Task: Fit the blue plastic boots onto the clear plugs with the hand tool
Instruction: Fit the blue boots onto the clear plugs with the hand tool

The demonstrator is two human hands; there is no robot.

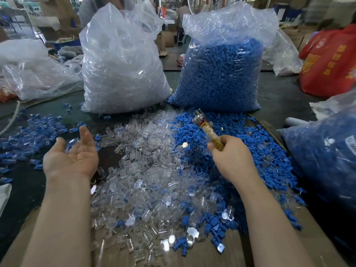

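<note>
Barely dented: loose plugs (146, 170) and boots (240, 143) still heaped mid-frame.
Left hand (71, 155) lies spread, palm up, empty; right hand (231, 157) grips the hand tool (208, 130); fitted pieces (34, 135) scattered left.

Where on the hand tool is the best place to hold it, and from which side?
Hold the hand tool by its yellow wrapped handle, from the near lower end, as the right hand does. The handle is long enough for curled fingers, and the metal head points away, free to work.

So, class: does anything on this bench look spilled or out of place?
Yes: blue boots and clear plugs lie in loose, mingling heaps, not in their bags. Strays scatter left. The hand tool looks normal.
</note>
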